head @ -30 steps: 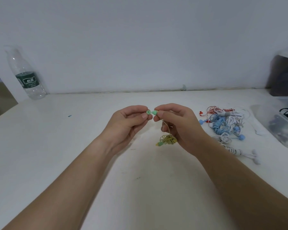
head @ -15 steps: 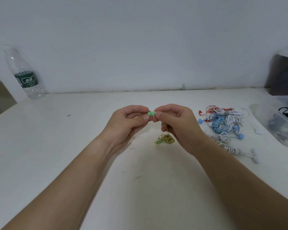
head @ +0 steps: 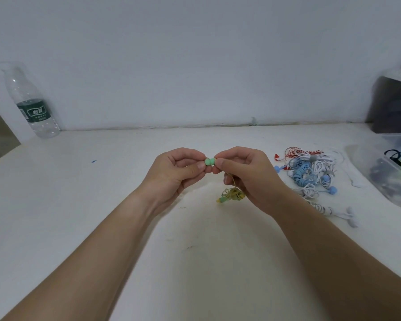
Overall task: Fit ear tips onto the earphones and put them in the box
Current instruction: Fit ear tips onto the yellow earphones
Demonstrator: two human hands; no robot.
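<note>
White table (head: 102,205) and a plain wall fill your view; your left hand (head: 176,174) pinches a green ear tip (head: 207,161) against the green earphone (head: 212,161) pinched in your right hand (head: 248,174); its cord bundle (head: 233,195) hangs below; the box (head: 384,172) sits far right.

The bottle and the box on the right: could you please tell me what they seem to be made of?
The bottle looks like thin clear glossy plastic: the wall shows through it, and a dark green label wraps its middle. The box looks like translucent, slightly frosted plastic: the dark and green items inside show through its wall only blurred. Neither can be confirmed by sight alone.
</note>
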